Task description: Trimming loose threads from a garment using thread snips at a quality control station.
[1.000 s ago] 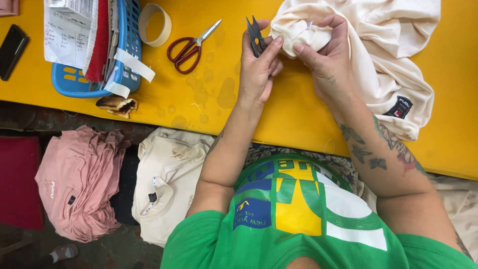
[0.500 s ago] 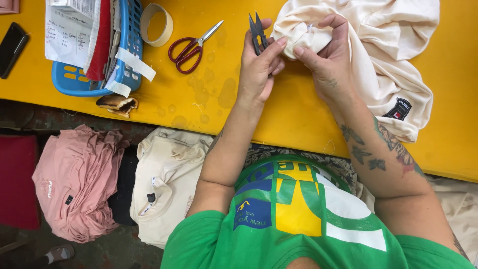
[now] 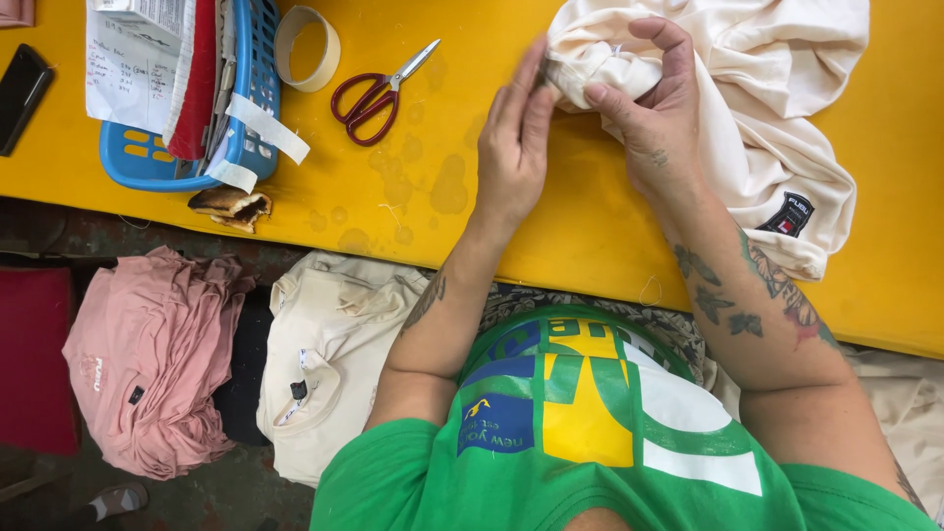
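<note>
A blue plastic basket (image 3: 133, 162) holding papers sits upper left on the yellow table (image 3: 413, 211), with a roll of beige tape (image 3: 307, 47) and red-handled scissors (image 3: 379, 88) beside it. Lower left lie a pink garment pile (image 3: 147, 369) and a folded cream garment (image 3: 329, 359).

Yellow table (image 3: 413, 211) (faintly stained), dark worn floor (image 3: 226, 497) below, dark red seat (image 3: 34, 359) at left, even light

scissors (image 3: 379, 93) right of basket (image 3: 147, 162) (tape roll (image 3: 307, 47) between), garment (image 3: 747, 108) far right
</note>
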